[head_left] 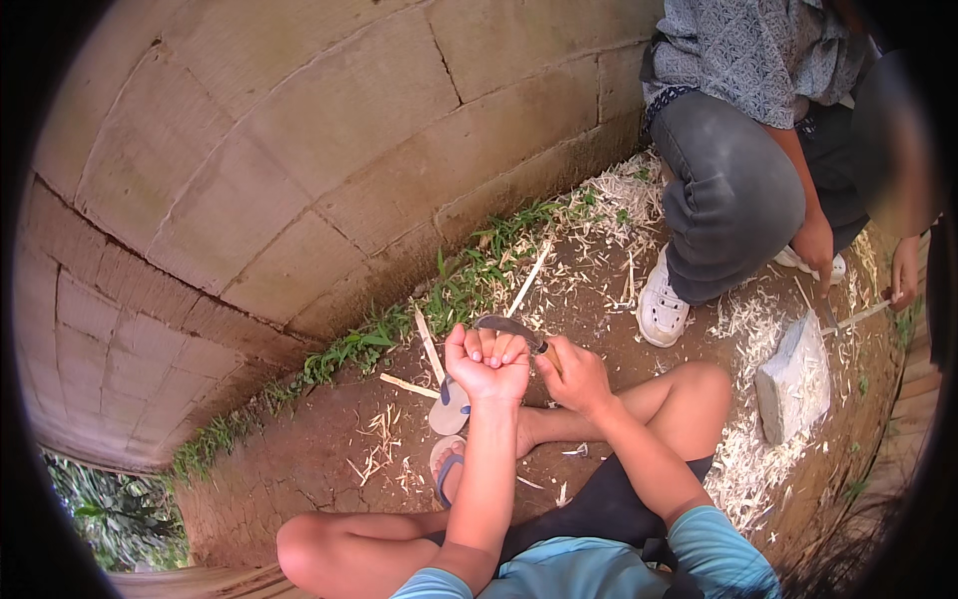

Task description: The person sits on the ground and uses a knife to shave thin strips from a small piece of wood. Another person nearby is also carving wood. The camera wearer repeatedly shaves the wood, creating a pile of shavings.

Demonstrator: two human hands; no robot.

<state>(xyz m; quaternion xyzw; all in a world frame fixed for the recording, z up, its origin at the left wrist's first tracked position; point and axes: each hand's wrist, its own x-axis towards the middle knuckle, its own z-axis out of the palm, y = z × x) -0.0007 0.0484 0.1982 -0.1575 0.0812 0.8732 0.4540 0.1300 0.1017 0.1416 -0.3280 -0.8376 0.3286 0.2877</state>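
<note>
My right hand (576, 377) is wrapped round the wooden handle of a knife (512, 326) with a dark, curved blade. That blade points left, passing just beyond the fingertips of my left hand (489, 367). Palm up, my left hand has its fingers curled in and its thumb to the left side. Whatever it may hold is hidden by the fingers. Both hands are close together above my crossed legs. Pale split strips (429, 344) lie on the ground just left of them, next to a grey flip-flop (449, 409).
A block wall (349, 130) edged with grass rises ahead and left. At right a crouching person (733, 190) in dark trousers and white clogs holds a blade and a pale strip beside a stone block (793, 384). Pale shavings (743, 479) litter the brown soil.
</note>
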